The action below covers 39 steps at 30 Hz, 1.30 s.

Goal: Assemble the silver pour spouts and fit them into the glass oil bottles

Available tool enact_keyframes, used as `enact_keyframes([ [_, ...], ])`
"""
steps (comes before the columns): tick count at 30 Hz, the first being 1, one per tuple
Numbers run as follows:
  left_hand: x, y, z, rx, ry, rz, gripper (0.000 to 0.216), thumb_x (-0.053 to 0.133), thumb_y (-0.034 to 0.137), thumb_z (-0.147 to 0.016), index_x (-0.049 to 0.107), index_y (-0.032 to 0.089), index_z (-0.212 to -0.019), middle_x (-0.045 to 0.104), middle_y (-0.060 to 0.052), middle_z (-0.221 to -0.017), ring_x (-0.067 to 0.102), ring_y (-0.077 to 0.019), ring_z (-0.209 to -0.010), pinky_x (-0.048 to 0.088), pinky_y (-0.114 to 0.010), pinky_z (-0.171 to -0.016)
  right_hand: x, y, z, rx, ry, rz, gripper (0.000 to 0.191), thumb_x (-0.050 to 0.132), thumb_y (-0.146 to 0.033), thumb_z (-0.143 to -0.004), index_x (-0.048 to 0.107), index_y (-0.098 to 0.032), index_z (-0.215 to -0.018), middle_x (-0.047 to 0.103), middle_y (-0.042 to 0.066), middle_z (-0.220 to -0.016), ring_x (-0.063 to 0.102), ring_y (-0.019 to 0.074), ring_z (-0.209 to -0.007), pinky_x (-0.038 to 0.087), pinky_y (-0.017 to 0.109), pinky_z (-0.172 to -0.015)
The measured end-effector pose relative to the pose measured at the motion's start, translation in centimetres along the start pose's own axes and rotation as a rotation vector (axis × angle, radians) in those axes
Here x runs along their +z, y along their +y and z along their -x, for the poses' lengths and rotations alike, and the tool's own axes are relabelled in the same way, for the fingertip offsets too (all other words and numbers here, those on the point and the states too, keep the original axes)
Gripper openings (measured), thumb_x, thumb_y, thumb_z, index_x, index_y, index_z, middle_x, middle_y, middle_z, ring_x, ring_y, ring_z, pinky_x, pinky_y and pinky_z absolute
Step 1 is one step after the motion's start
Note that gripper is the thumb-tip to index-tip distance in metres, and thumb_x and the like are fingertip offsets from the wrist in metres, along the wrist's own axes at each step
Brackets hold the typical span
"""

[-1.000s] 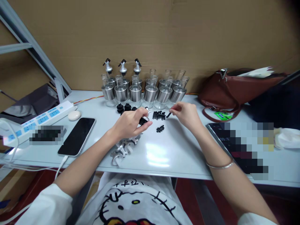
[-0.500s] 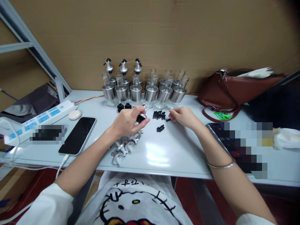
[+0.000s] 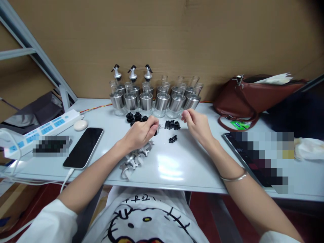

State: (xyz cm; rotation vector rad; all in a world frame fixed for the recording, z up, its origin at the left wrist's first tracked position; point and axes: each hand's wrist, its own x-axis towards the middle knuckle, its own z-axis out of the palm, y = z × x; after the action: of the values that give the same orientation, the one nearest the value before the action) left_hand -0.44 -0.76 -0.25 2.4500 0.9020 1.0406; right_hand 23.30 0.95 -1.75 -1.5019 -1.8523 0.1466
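My left hand (image 3: 143, 133) is closed around a bottle pourer; a bit of its silver body (image 3: 160, 127) and black base show past the fingers. To the right, my right hand (image 3: 198, 125) is raised with thumb and fingers pinched together; anything between them is too small to make out. Between the hands lie a pile of small black levers (image 3: 172, 125) and a cluster of small black caps (image 3: 173, 139). Black ribbed stoppers (image 3: 134, 117) stand behind my left hand. Several silver pourer tops (image 3: 131, 163) lie in front of it.
Rows of glass bottles with steel sleeves (image 3: 162, 100) stand at the back, three topped with pourers (image 3: 133, 71). At left are a phone (image 3: 83, 148), a power strip (image 3: 45, 130) and a white round case (image 3: 81, 125). A brown bag (image 3: 233, 98) and another phone (image 3: 243, 153) lie right.
My right hand has lifted a little away from the black levers, where it was pinching a small black piece. My left hand has turned, so less of the pourer shows.
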Motion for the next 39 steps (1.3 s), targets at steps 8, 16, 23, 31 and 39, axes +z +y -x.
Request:
enact_keyframes([
  [8,0.9,1.5,-0.5,-0.409,0.032,0.816,0.043,0.032,0.063,-0.088,0.038,0.021,-0.080,0.038,0.008,-0.055,0.031,-0.0050,-0.036,0.025,-0.016,-0.031,0.6,-3.6,2.0,-0.697,0.061,-0.047,0.027,0.041,-0.037,-0.095,0.058,-0.020,-0.083,0.067,0.005,-0.073,0.059,0.0150,-0.063,0.045,0.026,-0.061],
  [16,1.0,1.7,-0.8,-0.532,-0.096,1.088,0.039,0.038,0.061,-0.085,0.035,0.022,-0.082,0.039,0.010,-0.050,0.037,-0.0059,-0.031,0.028,-0.017,-0.033,0.8,-4.3,2.3,-0.802,0.175,-0.038,0.013,0.050,-0.025,-0.092,0.058,-0.019,-0.085,0.065,0.003,-0.066,0.056,0.0136,-0.056,0.043,0.025,-0.056],
  [23,1.2,2.1,-1.0,-0.501,-0.057,1.096,0.039,0.041,0.060,-0.086,0.033,0.022,-0.082,0.037,0.010,-0.052,0.031,-0.0036,-0.038,0.022,-0.015,-0.040,1.3,-4.7,2.9,-0.559,0.098,-0.174,0.023,0.038,-0.029,-0.096,0.055,-0.020,-0.084,0.063,0.003,-0.066,0.057,0.0133,-0.057,0.044,0.025,-0.057],
  [31,1.3,1.5,-0.7,-0.424,-0.079,1.015,0.047,0.044,0.068,-0.080,0.036,0.022,-0.086,0.050,0.006,-0.067,0.048,-0.0065,-0.048,0.040,-0.022,-0.050,1.6,-4.4,2.9,-0.409,0.032,-0.277,0.028,0.033,-0.040,-0.096,0.050,-0.021,-0.086,0.060,0.003,-0.073,0.056,0.0149,-0.064,0.044,0.027,-0.061],
  [39,1.1,0.7,-0.3,-0.185,-0.046,0.404,0.041,0.063,0.050,-0.077,0.052,0.018,-0.101,0.057,-0.001,-0.086,0.052,-0.0084,-0.063,0.045,-0.024,-0.063,1.7,-3.7,2.6,-0.462,0.097,-0.070,0.034,0.024,-0.038,-0.098,0.045,-0.022,-0.078,0.054,0.003,-0.065,0.047,0.0160,-0.057,0.039,0.029,-0.058],
])
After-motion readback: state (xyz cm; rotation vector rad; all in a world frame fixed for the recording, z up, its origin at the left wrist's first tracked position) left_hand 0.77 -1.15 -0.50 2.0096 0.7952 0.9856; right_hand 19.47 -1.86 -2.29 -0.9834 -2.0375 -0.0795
